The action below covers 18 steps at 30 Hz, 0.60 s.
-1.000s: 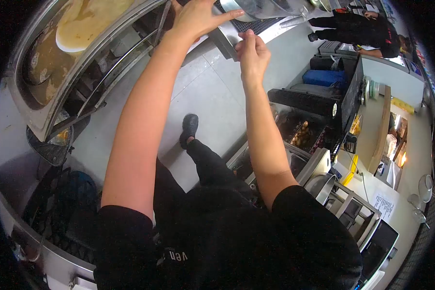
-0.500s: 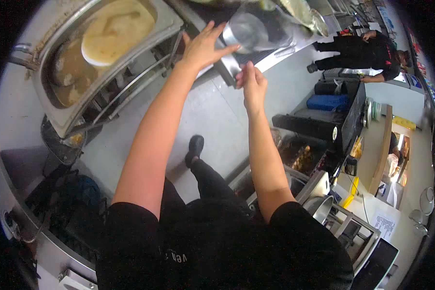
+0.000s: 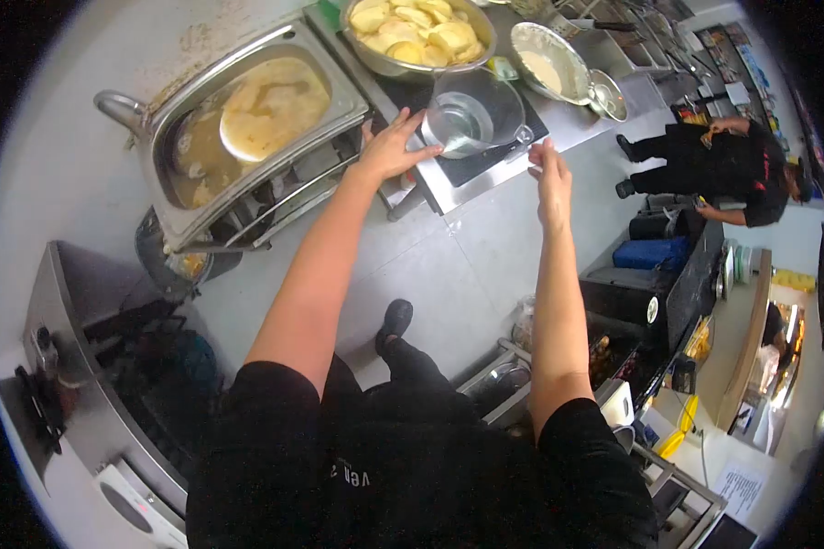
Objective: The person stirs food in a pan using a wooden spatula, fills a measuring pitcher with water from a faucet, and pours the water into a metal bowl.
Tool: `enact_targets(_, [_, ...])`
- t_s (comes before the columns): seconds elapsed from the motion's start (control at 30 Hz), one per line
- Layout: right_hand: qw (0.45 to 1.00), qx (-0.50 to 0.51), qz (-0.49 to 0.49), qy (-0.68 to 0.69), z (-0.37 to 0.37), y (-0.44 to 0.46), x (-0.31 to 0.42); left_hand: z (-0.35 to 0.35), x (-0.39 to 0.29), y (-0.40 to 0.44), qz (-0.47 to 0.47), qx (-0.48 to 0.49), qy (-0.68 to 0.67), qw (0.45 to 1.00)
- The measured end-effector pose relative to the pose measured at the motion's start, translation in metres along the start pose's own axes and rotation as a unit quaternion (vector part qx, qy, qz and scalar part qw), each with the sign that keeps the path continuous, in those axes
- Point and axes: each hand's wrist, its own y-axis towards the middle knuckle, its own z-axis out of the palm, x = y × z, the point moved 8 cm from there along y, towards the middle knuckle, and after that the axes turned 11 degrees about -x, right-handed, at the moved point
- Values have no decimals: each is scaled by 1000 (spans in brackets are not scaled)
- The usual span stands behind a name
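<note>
A clear, see-through container (image 3: 508,114), with what looks like some clear liquid in its round base, rests on a black plate (image 3: 494,160) set on the metal counter. My left hand (image 3: 396,149) is beside its near left side, fingers spread, the thumb reaching to the container's edge; whether it touches is unclear. To the right of the container, my right hand (image 3: 551,178) is raised with its fingers curled together near a small rounded part of the container. What those fingers hold, if anything, is hidden.
A metal bowl of sliced yellow pieces (image 3: 421,64) stands behind. A metal bowl with pale batter (image 3: 563,78) is at right. At left, a sink (image 3: 188,224) holds murky water and a white dish (image 3: 233,142). A person in black (image 3: 714,151) stands far right.
My view has shifted, bringing the bowl of yellow pieces fully into sight. My right hand has moved right, away from the counter edge. My left hand stays spread beside the container.
</note>
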Motion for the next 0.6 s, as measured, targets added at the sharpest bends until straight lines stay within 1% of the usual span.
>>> enact_targets(0.07, [999, 36, -19, 0, 12, 14, 3, 1, 1, 0, 5, 18, -8, 1000])
enact_targets(0.1, [999, 40, -20, -7, 17, 19, 6, 3, 4, -1, 4, 11, -16, 1000])
enact_targets(0.2, [998, 37, -20, -43, 26, 29, 8, 7, 8, -3, 27, -23, -15, 999])
enact_targets(0.23, [996, 66, -20, -54, 30, 32, 6, 9, 9, -4, 29, -37, -16, 999])
enact_targets(0.27, [997, 56, -3, -47, 32, 35, 0, 10, 11, -5, 32, -52, -18, 998])
enact_targets(0.3, [996, 70, 4, -47, 34, 41, -8, 12, 11, -5, 38, -67, -14, 997])
enact_targets(0.37, [995, 92, 7, -47, 42, 42, -17, 15, 14, -6, 33, -64, -11, 997])
enact_targets(0.43, [998, 63, 0, -2, 44, 41, -12, 14, 13, -5, 39, -57, -1, 998])
enact_targets(0.6, [996, 89, 12, 10, 48, 31, -6, 8, 7, -8, 13, -51, -17, 998])
